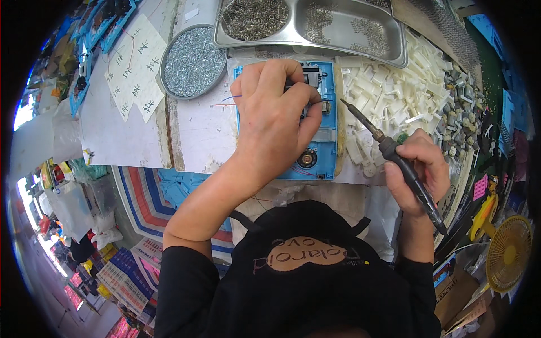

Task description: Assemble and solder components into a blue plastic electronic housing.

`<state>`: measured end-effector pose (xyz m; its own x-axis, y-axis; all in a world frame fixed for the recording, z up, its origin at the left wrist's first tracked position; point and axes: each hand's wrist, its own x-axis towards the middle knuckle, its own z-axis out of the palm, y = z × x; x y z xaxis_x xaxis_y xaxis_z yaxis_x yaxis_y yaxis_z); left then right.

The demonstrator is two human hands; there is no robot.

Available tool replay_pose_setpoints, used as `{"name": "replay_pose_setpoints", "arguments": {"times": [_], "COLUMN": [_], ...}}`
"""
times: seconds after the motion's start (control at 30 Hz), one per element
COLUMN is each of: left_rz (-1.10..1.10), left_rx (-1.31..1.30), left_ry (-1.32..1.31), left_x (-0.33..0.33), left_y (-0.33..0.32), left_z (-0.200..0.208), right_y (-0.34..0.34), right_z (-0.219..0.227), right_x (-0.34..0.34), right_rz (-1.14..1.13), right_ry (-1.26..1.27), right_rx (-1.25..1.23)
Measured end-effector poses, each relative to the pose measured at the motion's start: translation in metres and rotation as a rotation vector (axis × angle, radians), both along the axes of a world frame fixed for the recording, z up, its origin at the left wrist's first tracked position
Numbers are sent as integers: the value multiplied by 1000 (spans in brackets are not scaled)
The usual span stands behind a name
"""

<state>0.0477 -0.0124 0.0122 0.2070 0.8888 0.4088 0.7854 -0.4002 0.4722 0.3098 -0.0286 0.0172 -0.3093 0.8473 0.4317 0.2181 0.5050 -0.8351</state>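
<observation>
A blue plastic housing (pixel 322 165) lies on the bench before me, with a small round speaker (pixel 307 158) in its near part and metal parts at its far end. My left hand (pixel 273 104) is over it, fingers bent down into the housing; what they pinch is hidden beneath them. Thin red and blue wires (pixel 228 102) stick out to the left of that hand. Right of the housing, my right hand (pixel 420 169) is closed around the black handle of a soldering iron (pixel 401 163). Its metal tip points up and left, apart from the housing.
A round bowl of screws (pixel 194 63) stands left of the housing. Behind it sits a metal tray (pixel 349 50) of springs. White plastic pieces (pixel 389 96) are heaped at right, beside small grey parts (pixel 462 112). A yellow fan (pixel 509 253) stands at lower right.
</observation>
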Motion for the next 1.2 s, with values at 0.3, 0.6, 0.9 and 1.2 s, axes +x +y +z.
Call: {"name": "replay_pose_setpoints", "arguments": {"times": [0.3,0.6,0.9,1.2], "left_rz": [-4,4,-19,-51], "left_rx": [9,19,-20,-20], "left_ry": [6,-6,-104,79], "left_x": [-1,0,-5,0], "left_y": [0,0,0,-5], "left_z": [1,-1,1,5], "right_y": [-3,-5,-10,-6], "right_z": [3,1,6,1], "right_x": [9,12,10,3], "right_rz": [-29,-52,-29,4], "right_ry": [9,-8,-18,-3], "right_rx": [-25,-24,-119,-20]}}
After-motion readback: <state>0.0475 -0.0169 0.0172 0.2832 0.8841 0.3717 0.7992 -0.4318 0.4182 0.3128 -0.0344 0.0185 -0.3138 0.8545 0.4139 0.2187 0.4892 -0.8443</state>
